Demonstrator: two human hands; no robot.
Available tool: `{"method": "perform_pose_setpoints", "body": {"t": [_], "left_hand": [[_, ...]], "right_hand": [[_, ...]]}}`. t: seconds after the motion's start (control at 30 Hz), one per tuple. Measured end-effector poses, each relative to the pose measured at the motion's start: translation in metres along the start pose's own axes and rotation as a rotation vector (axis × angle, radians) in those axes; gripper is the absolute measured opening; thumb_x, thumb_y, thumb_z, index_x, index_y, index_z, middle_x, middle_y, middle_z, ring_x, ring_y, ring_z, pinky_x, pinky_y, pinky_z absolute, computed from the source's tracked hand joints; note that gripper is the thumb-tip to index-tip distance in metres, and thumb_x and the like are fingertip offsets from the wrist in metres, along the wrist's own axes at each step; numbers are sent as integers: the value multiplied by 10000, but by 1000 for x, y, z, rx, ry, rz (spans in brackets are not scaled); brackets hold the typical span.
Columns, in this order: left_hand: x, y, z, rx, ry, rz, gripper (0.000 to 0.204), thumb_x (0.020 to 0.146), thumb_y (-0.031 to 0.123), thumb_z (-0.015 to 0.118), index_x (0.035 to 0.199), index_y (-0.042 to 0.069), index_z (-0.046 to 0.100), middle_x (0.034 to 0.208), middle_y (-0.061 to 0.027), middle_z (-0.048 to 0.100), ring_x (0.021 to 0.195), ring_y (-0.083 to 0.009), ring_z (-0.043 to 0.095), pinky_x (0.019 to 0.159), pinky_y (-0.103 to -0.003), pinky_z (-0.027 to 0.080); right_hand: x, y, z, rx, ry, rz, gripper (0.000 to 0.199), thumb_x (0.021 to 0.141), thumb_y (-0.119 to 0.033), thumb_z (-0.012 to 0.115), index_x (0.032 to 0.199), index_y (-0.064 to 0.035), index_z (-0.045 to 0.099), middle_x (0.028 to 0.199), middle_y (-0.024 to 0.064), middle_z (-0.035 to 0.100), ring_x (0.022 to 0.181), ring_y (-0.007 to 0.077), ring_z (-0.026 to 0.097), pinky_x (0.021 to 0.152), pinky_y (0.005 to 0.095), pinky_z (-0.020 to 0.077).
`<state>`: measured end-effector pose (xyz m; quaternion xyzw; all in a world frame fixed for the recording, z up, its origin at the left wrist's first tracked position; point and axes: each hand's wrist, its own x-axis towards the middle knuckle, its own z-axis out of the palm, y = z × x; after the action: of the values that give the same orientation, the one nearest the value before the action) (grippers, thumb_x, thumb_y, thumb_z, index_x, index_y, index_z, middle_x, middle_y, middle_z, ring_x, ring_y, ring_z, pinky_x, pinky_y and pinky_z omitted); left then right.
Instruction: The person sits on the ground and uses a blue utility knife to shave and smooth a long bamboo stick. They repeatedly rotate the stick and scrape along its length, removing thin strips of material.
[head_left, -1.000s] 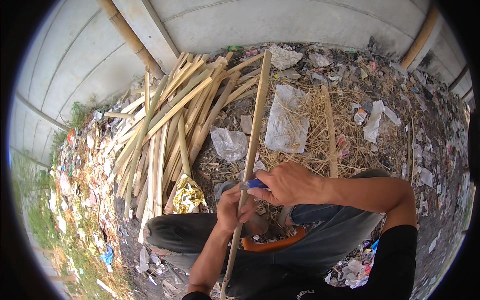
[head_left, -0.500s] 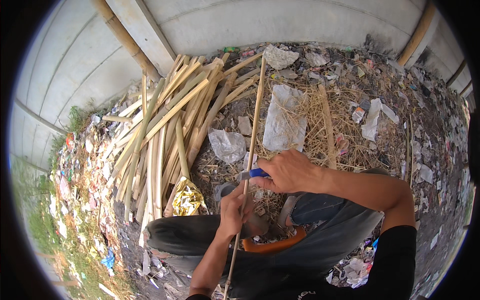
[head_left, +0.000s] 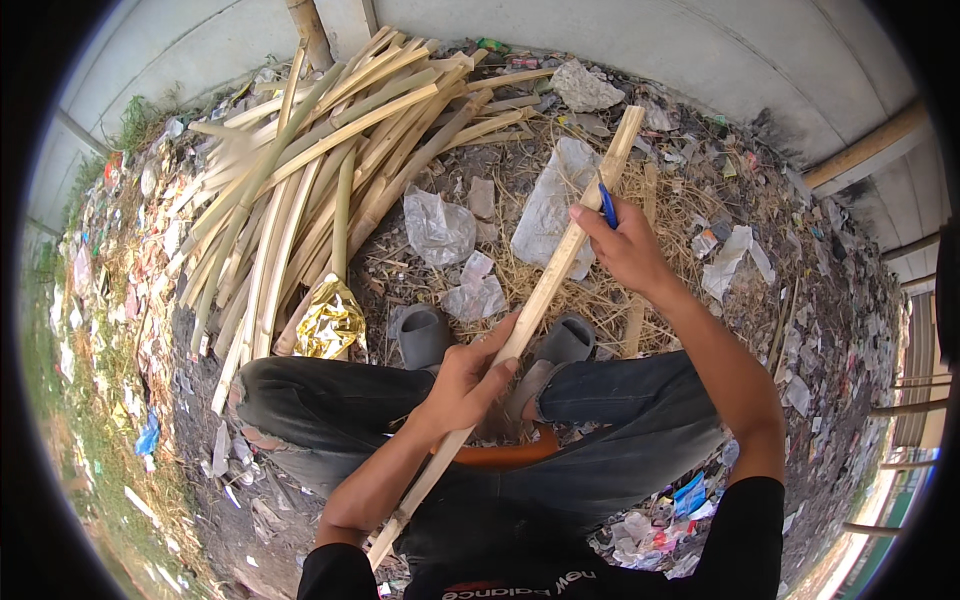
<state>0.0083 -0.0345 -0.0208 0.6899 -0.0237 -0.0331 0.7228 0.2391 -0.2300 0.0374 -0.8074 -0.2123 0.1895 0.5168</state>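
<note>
A long, pale split bamboo strip [head_left: 552,275] slants across my lap, its far end raised to the upper right and its near end by my left elbow. My left hand [head_left: 465,388] is wrapped round its lower middle, thumb along the pale face. Further up, my right hand [head_left: 632,248] holds a blue-handled knife [head_left: 607,206], and its thumb presses on the strip's edge. The blade is mostly hidden, a thin piece showing beside the strip.
Left of the strip lies a heap of bamboo strips [head_left: 330,165], with crumpled gold foil [head_left: 332,318] at its near end. Grey slippers [head_left: 424,335], a clear plastic bag [head_left: 440,226], a flat white sack [head_left: 545,215] and a stone [head_left: 585,87] lie ahead. A concrete wall [head_left: 640,45] stands behind.
The strip has turned from its narrow edge to its broad pale face and tilts further right. My right hand has moved with the knife up and right, away from my left hand.
</note>
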Motion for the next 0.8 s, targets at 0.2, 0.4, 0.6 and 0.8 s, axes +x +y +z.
{"method": "perform_pose_setpoints", "body": {"t": [0.2,0.4,0.6,0.8], "left_hand": [[-1,17,-3,-270,18,-144,589,1083,204,565,1593,4,348,817,-9,626,660,-61,574,601,-228,485],[1,20,-13,-233,-5,-191,459,1084,213,572,1469,-8,457,783,-13,634,640,-66,591,558,-229,477],[2,16,-10,-220,-89,-206,418,1073,203,586,1416,-10,479,788,-18,655,620,-64,586,544,-234,465],[3,8,-8,-261,-78,-169,372,1086,200,547,1394,21,444,794,-51,660,574,-81,570,548,-213,455]], "right_hand": [[-27,-22,45,87,-148,-70,377,1000,-380,698,975,-4,707,658,-40,512,636,63,463,584,294,388],[-24,-32,44,20,-186,-72,330,1010,-365,700,933,-46,674,622,-65,483,548,45,415,498,273,326],[8,-26,-7,392,139,37,316,1027,-350,682,856,-88,642,579,-74,412,488,24,369,454,246,270],[-10,-17,12,102,22,-9,333,1006,-348,706,870,-45,682,605,-66,460,533,63,376,490,294,308]]}}
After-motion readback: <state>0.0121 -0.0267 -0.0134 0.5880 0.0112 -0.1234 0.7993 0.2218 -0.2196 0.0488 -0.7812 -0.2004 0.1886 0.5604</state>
